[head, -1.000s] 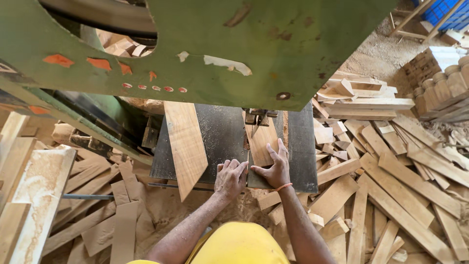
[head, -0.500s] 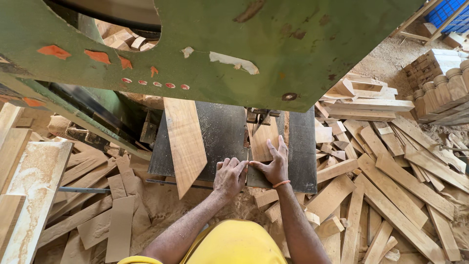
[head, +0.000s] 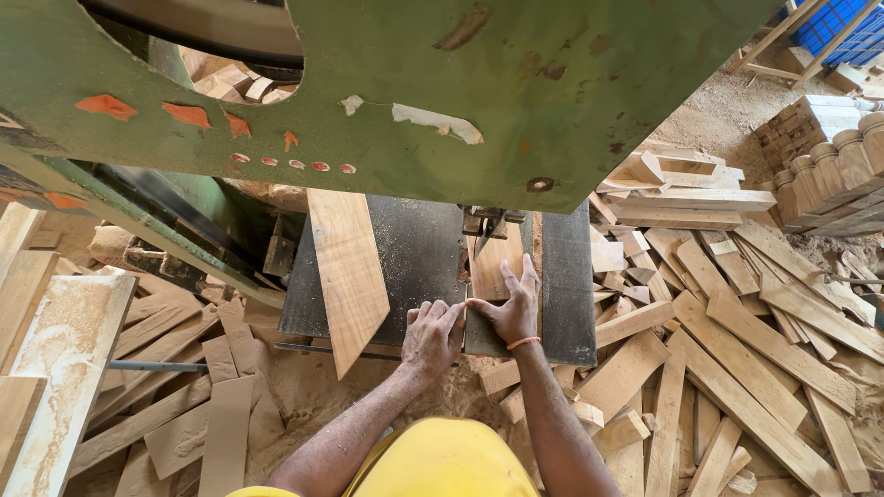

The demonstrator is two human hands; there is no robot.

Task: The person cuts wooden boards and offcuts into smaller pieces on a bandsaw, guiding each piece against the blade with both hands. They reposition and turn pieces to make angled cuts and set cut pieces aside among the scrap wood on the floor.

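Right hand (head: 514, 308) open, flat on wood piece (head: 495, 262) lying under and ahead of it; left hand (head: 431, 336) half-curled, knuckles down on worktop (head: 414, 248).

A sawdust-strewn dirt floor (head: 727, 110) lies under daylight, scattered with cut wood offcuts (head: 737, 340) across the right and lower left of the frame. Stacked turned wooden posts (head: 833, 166) stand at upper right beside a blue crate (head: 843, 32). A green machine housing (head: 479, 83) fills the top.
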